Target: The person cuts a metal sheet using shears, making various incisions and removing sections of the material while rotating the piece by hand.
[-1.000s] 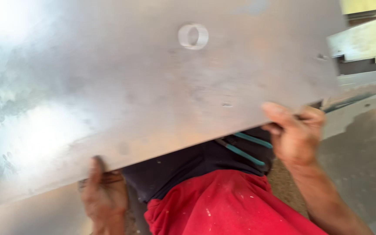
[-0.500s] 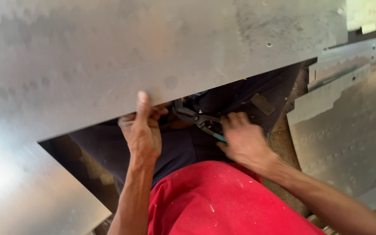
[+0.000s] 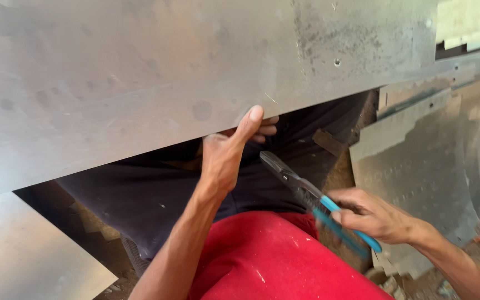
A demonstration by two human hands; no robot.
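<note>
A large grey metal sheet (image 3: 168, 78) fills the upper part of the head view, its near edge slanting up to the right. My left hand (image 3: 226, 153) grips that edge, thumb on top, fingers underneath. My right hand (image 3: 370, 214) holds tin snips (image 3: 306, 194) with blue handles; their dark jaws point up-left toward the sheet edge, a short way from it. My lap in dark trousers and a red shirt (image 3: 279, 261) lies below.
More cut metal sheets (image 3: 418, 166) lie on the ground at the right. Another sheet corner (image 3: 23, 255) sits at the lower left. A pale panel (image 3: 468, 22) shows at the top right, and dirt ground with debris at the right edge.
My right hand has pulled back from the sheet edge toward the lower right with the snips. My left hand stays on the edge of the sheet.
</note>
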